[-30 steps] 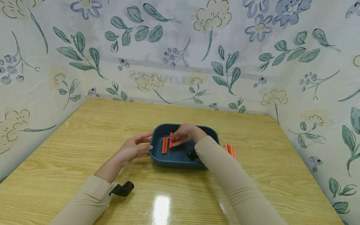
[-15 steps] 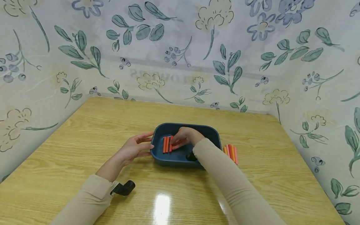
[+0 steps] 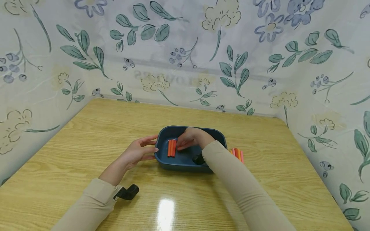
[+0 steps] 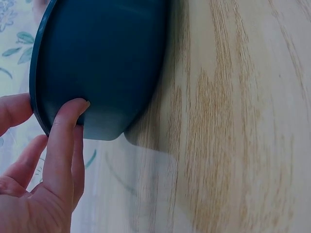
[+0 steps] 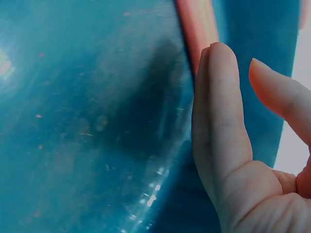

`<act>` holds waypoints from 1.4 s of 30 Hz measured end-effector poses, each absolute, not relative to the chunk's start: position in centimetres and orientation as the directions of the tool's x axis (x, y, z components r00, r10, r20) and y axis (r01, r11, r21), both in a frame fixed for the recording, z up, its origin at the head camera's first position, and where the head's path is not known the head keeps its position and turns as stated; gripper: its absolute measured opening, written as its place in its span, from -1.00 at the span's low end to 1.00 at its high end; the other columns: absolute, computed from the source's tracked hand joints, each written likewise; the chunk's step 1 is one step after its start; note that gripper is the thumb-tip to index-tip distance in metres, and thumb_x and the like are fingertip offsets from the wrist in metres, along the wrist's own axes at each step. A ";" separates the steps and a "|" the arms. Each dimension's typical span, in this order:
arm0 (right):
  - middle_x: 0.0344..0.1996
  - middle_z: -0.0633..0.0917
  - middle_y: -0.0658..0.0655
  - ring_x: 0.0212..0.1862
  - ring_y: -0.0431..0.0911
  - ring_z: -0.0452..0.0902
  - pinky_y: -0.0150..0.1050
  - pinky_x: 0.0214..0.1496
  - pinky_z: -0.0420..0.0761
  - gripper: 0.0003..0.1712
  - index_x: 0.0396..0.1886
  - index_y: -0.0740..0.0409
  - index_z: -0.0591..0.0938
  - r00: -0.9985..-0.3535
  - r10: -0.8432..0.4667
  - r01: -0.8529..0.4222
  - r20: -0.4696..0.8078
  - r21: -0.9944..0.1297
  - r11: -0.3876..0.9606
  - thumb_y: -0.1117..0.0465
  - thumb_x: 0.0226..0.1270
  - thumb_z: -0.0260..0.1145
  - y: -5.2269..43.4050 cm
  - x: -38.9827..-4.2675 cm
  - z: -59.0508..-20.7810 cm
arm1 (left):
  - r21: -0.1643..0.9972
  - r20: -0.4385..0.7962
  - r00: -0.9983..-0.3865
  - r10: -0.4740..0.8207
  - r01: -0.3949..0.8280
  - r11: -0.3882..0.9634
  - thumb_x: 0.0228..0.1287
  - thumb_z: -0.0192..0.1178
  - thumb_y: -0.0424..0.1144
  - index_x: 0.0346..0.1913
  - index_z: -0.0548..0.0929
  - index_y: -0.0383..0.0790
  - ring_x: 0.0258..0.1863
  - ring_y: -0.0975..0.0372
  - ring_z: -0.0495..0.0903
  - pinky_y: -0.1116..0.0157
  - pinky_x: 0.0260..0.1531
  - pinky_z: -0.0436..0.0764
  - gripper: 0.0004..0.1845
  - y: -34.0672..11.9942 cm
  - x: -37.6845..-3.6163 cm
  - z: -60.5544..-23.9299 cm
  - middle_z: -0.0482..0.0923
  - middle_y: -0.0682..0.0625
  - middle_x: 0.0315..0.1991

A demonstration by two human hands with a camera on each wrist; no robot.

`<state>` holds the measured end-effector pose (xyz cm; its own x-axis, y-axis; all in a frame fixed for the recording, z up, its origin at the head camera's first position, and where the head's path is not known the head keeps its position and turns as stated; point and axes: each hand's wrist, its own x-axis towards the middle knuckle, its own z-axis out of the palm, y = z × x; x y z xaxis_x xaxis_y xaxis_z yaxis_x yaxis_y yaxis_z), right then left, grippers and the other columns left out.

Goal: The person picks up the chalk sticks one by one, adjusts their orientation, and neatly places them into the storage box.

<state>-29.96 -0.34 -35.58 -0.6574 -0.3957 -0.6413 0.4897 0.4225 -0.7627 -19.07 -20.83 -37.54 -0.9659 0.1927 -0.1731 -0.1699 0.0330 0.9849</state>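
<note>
A dark blue rectangular bin (image 3: 182, 167) with rounded corners sits on the wooden table. Inside its left half, three red crayon-like sticks (image 3: 171, 148) lie side by side. My right hand (image 3: 190, 138) reaches into the bin just right of them. In the right wrist view its fingers (image 5: 223, 107) are straight, tips against a reddish stick (image 5: 197, 24), and the thumb stands apart. My left hand (image 3: 134, 152) touches the bin's left end. The left wrist view has its fingers (image 4: 60, 145) spread along the outer wall and rim.
Several pink, red and orange sticks (image 3: 237, 154) lie on the table right of the bin, partly behind the right sleeve (image 3: 240, 183). Flower-patterned sheeting (image 3: 185, 64) stands behind the table and at both sides. Black camera mounts (image 3: 128, 192) stick out at the wrists.
My right hand has set a red stick down beside the other two and let go of it; the three now lie close together. The left hand stays at the bin's end.
</note>
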 end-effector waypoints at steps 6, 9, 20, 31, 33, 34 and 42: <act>-0.10 0.56 0.35 -0.28 0.02 0.59 -0.16 -0.03 0.60 -0.53 0.15 0.46 0.41 -0.657 -0.436 0.487 -0.615 -0.788 0.378 0.59 0.20 0.16 0.1 -29.8 -34.4 | 0.984 -0.178 -0.965 0.190 -0.174 0.041 0.24 0.15 -0.46 0.40 0.17 -0.33 -0.14 0.09 0.61 0.18 -0.15 0.62 -0.33 -20.8 -19.2 -37.6 0.13 -0.39 0.28; -0.02 0.53 0.36 -0.25 0.02 0.59 -0.13 0.05 0.55 -0.52 0.17 0.46 0.39 -0.652 -0.476 0.467 -0.590 -0.807 0.361 0.57 0.22 0.16 0.3 -29.6 -33.8 | 0.984 -0.179 -0.965 0.192 -0.174 0.045 0.24 0.14 -0.46 0.40 0.16 -0.33 -0.12 0.08 0.60 0.18 -0.15 0.62 -0.33 -20.8 -19.2 -37.5 0.13 -0.39 0.28; 0.02 0.51 0.37 -0.31 -0.03 0.63 -0.08 0.07 0.52 -0.50 0.20 0.49 0.35 -0.651 -0.573 0.364 -0.498 -0.867 0.340 0.53 0.25 0.16 1.2 -27.5 -31.6 | 0.984 -0.179 -0.965 0.191 -0.172 0.052 0.24 0.13 -0.47 0.40 0.16 -0.34 -0.15 0.12 0.60 0.17 -0.15 0.62 -0.33 -20.8 -19.2 -37.3 0.13 -0.40 0.27; -0.04 0.52 0.41 -0.32 -0.05 0.63 -0.05 0.06 0.53 -0.53 0.20 0.48 0.34 -0.690 -0.597 0.313 -0.409 -0.913 0.263 0.52 0.28 0.12 2.7 -24.9 -31.5 | 0.982 -0.188 -0.964 0.188 -0.180 0.061 0.24 0.15 -0.45 0.40 0.15 -0.34 -0.14 0.12 0.60 0.17 -0.15 0.62 -0.32 -20.6 -19.2 -37.3 0.12 -0.40 0.28; -0.14 0.57 0.37 -0.29 -0.03 0.64 -0.04 0.05 0.53 -0.55 0.17 0.47 0.36 -0.717 -0.581 0.302 -0.385 -0.923 0.239 0.51 0.28 0.13 3.0 -24.4 -31.6 | 0.982 -0.186 -0.965 0.186 -0.176 0.067 0.24 0.16 -0.44 0.40 0.15 -0.33 -0.14 0.11 0.60 0.17 -0.15 0.62 -0.32 -20.6 -19.3 -37.3 0.12 -0.40 0.28; -0.16 0.58 0.35 -0.28 -0.03 0.64 -0.03 0.06 0.53 -0.55 0.17 0.47 0.36 -0.728 -0.576 0.295 -0.371 -0.928 0.226 0.51 0.28 0.13 3.2 -24.2 -31.6 | 0.982 -0.184 -0.965 0.185 -0.174 0.069 0.24 0.16 -0.44 0.40 0.15 -0.33 -0.13 0.10 0.60 0.17 -0.15 0.62 -0.32 -20.6 -19.3 -37.4 0.12 -0.40 0.28; -0.25 0.64 0.33 -0.30 -0.04 0.64 0.06 0.10 0.47 -0.52 0.18 0.49 0.36 -0.781 -0.538 0.276 -0.317 -0.948 0.158 0.51 0.25 0.17 4.8 -22.7 -32.0 | 0.981 -0.191 -0.965 0.180 -0.180 0.076 0.24 0.16 -0.44 0.40 0.15 -0.33 -0.10 0.05 0.59 0.17 -0.14 0.62 -0.32 -20.6 -19.4 -37.3 0.12 -0.40 0.28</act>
<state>-22.65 4.81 -32.02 -0.7811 -0.5378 -0.3174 0.2764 0.1581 -0.9479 -19.38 -20.59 -37.34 -0.9650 0.1798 -0.1910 -0.1799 0.0765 0.9807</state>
